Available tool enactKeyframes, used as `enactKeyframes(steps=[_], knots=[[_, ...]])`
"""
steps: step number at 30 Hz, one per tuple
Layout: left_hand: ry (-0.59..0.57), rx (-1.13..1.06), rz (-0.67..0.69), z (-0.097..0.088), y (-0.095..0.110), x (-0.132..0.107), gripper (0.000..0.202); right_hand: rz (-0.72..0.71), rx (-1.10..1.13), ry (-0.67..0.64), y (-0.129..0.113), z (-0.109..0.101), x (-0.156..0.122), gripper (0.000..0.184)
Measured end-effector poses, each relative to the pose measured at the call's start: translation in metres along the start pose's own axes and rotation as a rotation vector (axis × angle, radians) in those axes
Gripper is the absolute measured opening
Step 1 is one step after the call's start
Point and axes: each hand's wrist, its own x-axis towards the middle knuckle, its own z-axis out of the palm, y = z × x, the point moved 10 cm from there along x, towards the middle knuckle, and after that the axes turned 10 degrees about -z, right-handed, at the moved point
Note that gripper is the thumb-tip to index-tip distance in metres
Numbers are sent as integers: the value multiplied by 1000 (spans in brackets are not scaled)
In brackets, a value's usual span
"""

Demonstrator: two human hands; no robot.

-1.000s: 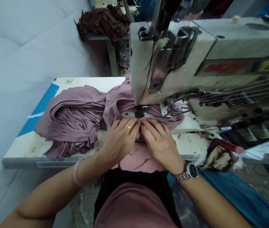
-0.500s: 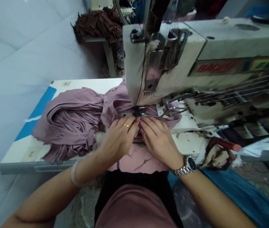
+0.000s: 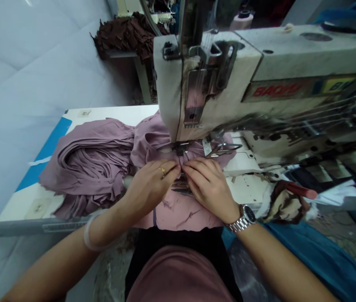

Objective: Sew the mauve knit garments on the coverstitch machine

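A mauve fabric piece (image 3: 147, 138) lies bunched under the needle area of a white sewing machine (image 3: 170, 92). My left hand (image 3: 153, 178), with a gold ring, has its fingers closed on the cloth's near edge, just left of the presser foot (image 3: 181, 147). On the right side, my right hand (image 3: 208, 182) pinches the same cloth, its fingertips close to the left ones. Both thumbs are mostly hidden beneath the hands. Left of the machine rests a folded stack of mauve fabric (image 3: 86, 155). Pink cloth (image 3: 178, 212) sits below my hands at the table edge.
Brown fabric pieces (image 3: 130, 35) are heaped on another table at the back. A pale wall (image 3: 23, 105) borders the left side. Fabric scraps and a red-handled item (image 3: 300, 189) lie at the right table edge. Blue material (image 3: 307, 251) hangs or lies below.
Both hands have drawn slightly back from the presser foot, and a strip of mauve cloth now shows between the fingertips and the foot. The whole view has shifted a little.
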Motion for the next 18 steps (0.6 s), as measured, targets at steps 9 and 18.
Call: enactKeyframes(steps=[9, 18], knots=[[65, -41, -22, -3, -3, 4, 19, 92, 66, 31, 5, 2, 8, 19], [10, -91, -83, 5, -17, 14, 21, 168, 103, -12, 22, 11, 6, 26]])
